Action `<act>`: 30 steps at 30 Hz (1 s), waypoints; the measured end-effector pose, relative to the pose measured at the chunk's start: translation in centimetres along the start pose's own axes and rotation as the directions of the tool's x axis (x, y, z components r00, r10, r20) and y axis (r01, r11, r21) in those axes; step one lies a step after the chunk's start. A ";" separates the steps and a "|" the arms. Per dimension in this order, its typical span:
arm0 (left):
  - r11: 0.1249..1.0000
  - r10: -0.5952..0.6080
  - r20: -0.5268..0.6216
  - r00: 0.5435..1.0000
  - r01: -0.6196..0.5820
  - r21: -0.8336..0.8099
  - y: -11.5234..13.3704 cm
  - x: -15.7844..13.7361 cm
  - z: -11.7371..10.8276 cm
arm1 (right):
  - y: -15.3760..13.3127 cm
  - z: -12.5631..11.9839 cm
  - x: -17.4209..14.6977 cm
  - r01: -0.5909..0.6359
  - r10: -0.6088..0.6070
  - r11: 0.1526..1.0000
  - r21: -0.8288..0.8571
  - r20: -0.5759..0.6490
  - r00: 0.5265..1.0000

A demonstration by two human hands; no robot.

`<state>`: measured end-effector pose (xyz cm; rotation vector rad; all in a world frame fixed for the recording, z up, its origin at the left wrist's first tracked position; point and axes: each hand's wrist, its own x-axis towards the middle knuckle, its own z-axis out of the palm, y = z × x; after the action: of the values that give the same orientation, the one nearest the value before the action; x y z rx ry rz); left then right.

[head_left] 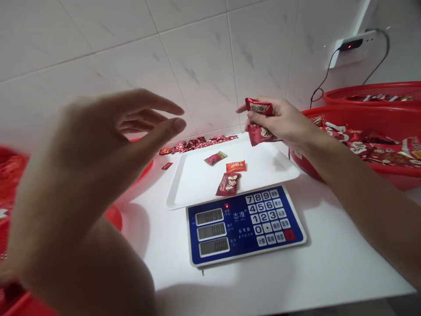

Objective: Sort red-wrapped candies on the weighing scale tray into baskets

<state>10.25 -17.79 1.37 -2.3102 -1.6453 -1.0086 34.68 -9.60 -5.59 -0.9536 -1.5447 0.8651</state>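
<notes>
My right hand (283,118) grips red candy packets (259,134) above the right side of a white weighing tray (263,171). At the left, close to the camera, my left hand (131,123) hangs in the air with thumb and fingers apart and nothing between them. On the tray lie a dark red packet (228,184), an orange-red packet (236,166) and a pink-and-gold wrapped candy (215,158). In front of the tray sits the scale's blue keypad panel (241,237), its top display reading about 0.035.
Red plastic baskets (305,116) with many wrapped sweets stand at the right; more red containers (115,219) are partly hidden at the left. Small red packets (204,142) lie in a row along the tiled wall. A socket (358,48) with cables hangs at upper right.
</notes>
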 end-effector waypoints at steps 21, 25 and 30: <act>0.984 0.176 0.053 0.983 -0.176 -0.003 0.4 0.1 1.1 | 0.1 -0.3 -0.2 0.032 -0.031 0.999 -0.033 0.024 0.999; 0.985 0.170 0.057 0.984 -0.171 0.003 0.2 0.1 1.1 | 0.0 -0.2 -0.3 0.032 -0.031 0.999 -0.040 0.026 0.999; 0.981 0.196 0.068 0.978 -0.195 -0.019 0.3 0.2 1.1 | 0.3 -0.2 -0.2 0.057 -0.056 0.998 -0.037 0.041 0.998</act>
<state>11.01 -17.25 0.70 -2.4821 -1.4021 -0.9086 34.99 -9.67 -5.89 -0.9202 -1.6196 0.8219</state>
